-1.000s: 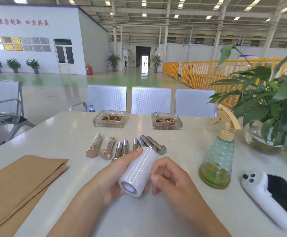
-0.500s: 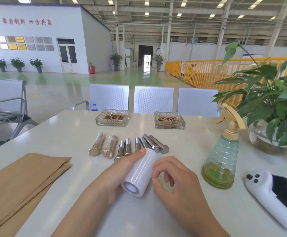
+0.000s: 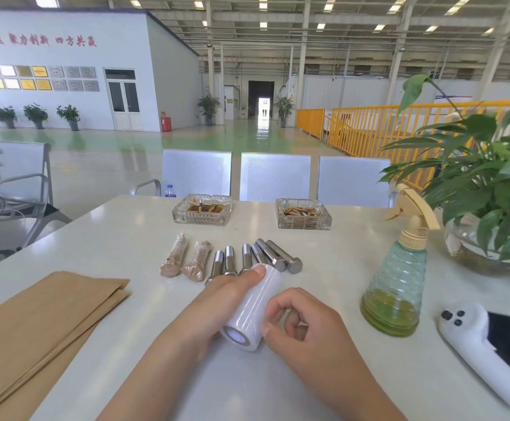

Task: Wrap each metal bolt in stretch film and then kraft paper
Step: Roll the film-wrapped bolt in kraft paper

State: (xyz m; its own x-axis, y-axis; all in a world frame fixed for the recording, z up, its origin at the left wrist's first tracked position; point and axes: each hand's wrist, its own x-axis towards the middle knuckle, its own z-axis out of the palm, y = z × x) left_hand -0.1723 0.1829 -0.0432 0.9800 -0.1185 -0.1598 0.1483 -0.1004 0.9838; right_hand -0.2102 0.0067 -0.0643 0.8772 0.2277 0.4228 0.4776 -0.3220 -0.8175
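Note:
My left hand point(image 3: 217, 305) grips a white roll of stretch film point(image 3: 252, 311) just above the table, thumb lying along its top. My right hand point(image 3: 305, 329) is at the roll's right side, its curled fingertips and thumb picking at the film's surface. Behind the roll lie several bare metal bolts point(image 3: 265, 256) in a row, partly hidden by my left thumb. Left of them rest two bolts wrapped in kraft paper point(image 3: 186, 259). A stack of kraft paper sheets point(image 3: 40, 323) lies at the near left of the table.
Two glass ashtrays point(image 3: 202, 209) point(image 3: 303, 214) stand at the back of the white table point(image 3: 323, 375). A green spray bottle point(image 3: 398, 287) and a potted plant point(image 3: 484, 183) stand on the right, with a white plush-cased phone point(image 3: 490, 347) at the near right.
My right hand's fingers have curled in and shifted along the roll's side. The left hand keeps holding the roll in much the same place.

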